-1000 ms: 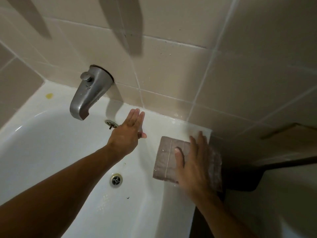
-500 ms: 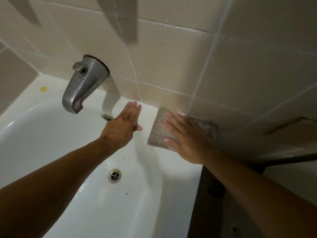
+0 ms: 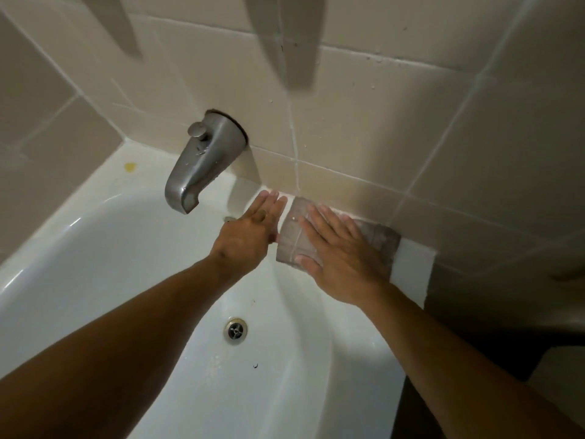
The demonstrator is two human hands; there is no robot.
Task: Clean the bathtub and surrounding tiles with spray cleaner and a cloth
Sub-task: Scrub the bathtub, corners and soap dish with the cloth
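A folded grey-brown cloth [image 3: 291,239] lies flat on the white bathtub's [image 3: 95,248] back ledge, against the beige wall tiles [image 3: 364,128]. My right hand [image 3: 342,251] presses on the cloth with straight, spread fingers and covers most of it. Just left of the cloth, my left hand [image 3: 250,232] rests flat on the ledge with straight fingers, holding nothing. No spray cleaner is in view.
A brushed-metal spout [image 3: 202,160] sticks out of the wall left of my hands. The drain [image 3: 235,330] sits in the tub floor below them. A yellow spot [image 3: 130,166] marks the far left ledge. The tub's rim ends at right beside a dark gap [image 3: 474,343].
My right hand slid the cloth from the tub's right corner up and left along the ledge to the wall tiles. The left hand stayed flat on the ledge.
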